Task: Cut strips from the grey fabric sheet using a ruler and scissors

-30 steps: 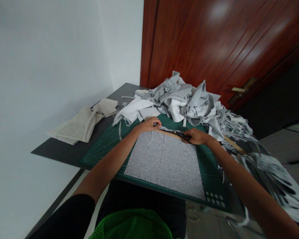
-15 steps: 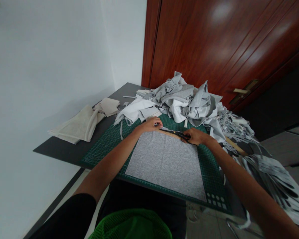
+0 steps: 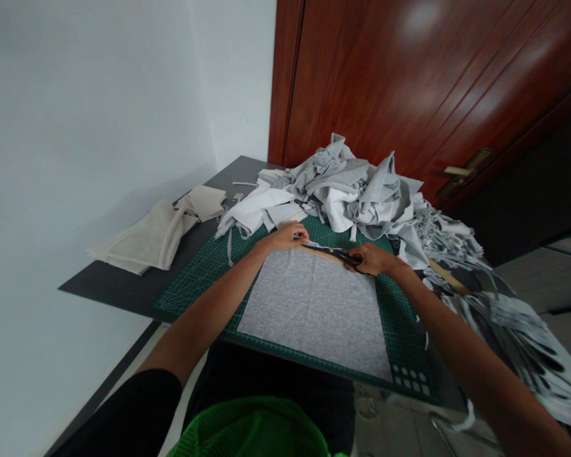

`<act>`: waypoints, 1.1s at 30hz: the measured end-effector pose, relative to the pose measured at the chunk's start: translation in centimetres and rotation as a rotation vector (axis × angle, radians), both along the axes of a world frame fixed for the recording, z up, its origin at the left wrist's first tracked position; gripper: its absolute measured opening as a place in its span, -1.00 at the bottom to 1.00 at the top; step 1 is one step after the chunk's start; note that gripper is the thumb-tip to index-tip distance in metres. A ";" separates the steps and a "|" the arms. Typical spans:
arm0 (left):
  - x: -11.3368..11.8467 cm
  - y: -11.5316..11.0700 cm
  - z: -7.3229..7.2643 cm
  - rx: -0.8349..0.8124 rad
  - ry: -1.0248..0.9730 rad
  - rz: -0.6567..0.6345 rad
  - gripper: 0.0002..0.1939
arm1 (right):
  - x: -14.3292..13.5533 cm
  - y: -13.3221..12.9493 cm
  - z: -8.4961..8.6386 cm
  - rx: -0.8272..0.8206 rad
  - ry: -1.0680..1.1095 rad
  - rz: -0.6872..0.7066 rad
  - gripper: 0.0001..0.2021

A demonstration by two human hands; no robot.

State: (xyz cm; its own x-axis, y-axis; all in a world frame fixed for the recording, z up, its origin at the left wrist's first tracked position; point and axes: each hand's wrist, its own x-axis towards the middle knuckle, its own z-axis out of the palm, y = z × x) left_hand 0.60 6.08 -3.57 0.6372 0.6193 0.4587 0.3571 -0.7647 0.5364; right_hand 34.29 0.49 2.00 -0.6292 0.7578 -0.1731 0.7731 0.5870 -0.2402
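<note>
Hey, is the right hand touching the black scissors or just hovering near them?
Touching. The head view shows the right hand closed around one end of the black scissors, with no gap between them.

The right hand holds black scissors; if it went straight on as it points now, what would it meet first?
Probably the left hand: the scissors in the right hand point toward it along the far edge of the grey cloth, though depth is unclear there.
</note>
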 end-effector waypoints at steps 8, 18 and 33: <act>0.0 -0.1 0.0 0.010 0.001 0.004 -0.84 | 0.5 0.4 -0.6 -0.025 0.030 -0.009 -0.72; 0.0 0.1 -0.2 0.007 0.002 -0.004 -0.84 | 0.3 0.1 -0.2 -0.046 0.064 0.000 -0.70; 0.0 0.0 0.0 -0.015 0.010 -0.005 -0.81 | 0.9 0.7 -1.0 -0.065 0.067 0.008 -0.66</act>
